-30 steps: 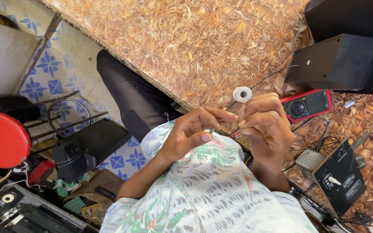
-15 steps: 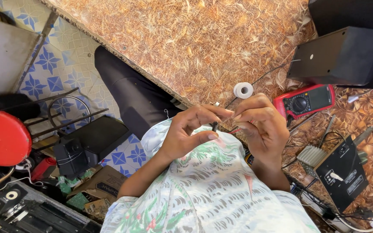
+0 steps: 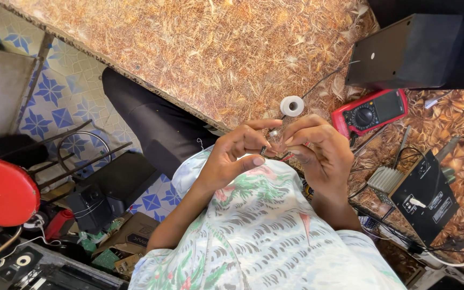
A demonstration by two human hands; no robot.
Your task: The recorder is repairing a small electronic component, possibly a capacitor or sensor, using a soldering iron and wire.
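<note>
1. I am watching both hands meeting at the centre of the frame, just above the leaf-patterned white shirt (image 3: pixel 264 236).
2. The risk I am judging first: the small dark electronic part (image 3: pixel 263 151) is sitting only between fingertips, so a slip in the pinch could be dropping it into the shirt folds or down to the cluttered floor at the lower left, where it would be hard to find.
3. The thin red wire ends (image 3: pixel 287 156) are also looking fragile to me; pulling the hands apart too sharply could be bending or snapping them.
4. The left hand (image 3: pixel 232 158) is curling nearly closed, thumb and forefinger pinching the small dark part, the other fingers folding underneath.
5. The right hand (image 3: pixel 318 153) is curling closed too, its fingertips pressing around the red wire ends right beside the left hand's fingertips; exactly how it is gripping them I cannot tell, since the fingers are hiding it.
6. The part is therefore staying in the air at centre frame, off the brown straw-patterned table (image 3: pixel 216 48).
7. Lying on the table just beyond the hands are a small white tape roll (image 3: pixel 292 106) and a red handheld multimeter (image 3: pixel 370 112), neither being touched.
</note>
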